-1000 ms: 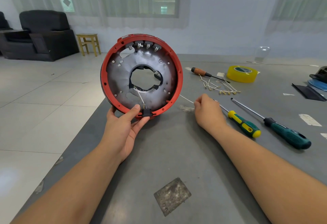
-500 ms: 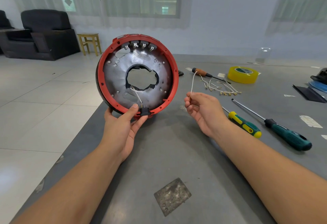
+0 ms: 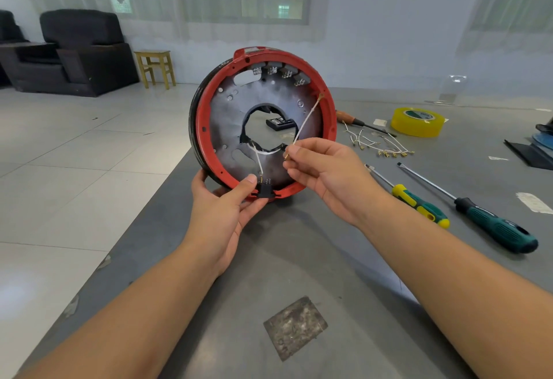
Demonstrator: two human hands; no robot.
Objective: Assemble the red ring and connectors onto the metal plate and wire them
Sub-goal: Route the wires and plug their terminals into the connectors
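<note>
Raised since half a second ago, the right hand (image 3: 326, 173) has come in front of the metal plate (image 3: 236, 115), bringing a loose white wire (image 3: 305, 121) with it; the assembly has turned a little to the left; one red ring (image 3: 201, 127) frames the plate, held upright on edge above the near end of the grey table (image 3: 299, 253); four metal connectors (image 3: 278, 72) sit in a row along the top of the plate, and one black connector (image 3: 264, 189) is seated at the bottom of the ring; a second white wire (image 3: 258, 160) runs from the central hole down to that black connector; the left hand (image 3: 223, 214) grips the bottom of the ring, thumb pressed beside the black connector and fingers curled behind; the right hand pinches the loose wire between thumb and forefinger near its lower end, the other fingers loosely curled, the wire rising slantwise across the plate; both forearms reach forward from the lower corners; on the table to the right lie three screwdrivers, one with a yellow-and-green handle (image 3: 420, 206), one with a dark green handle (image 3: 495, 227) and one with a wooden handle (image 3: 348, 118), a bundle of spare wires (image 3: 377, 145), whose number cannot be counted, and one roll of yellow tape (image 3: 417, 121).
</note>
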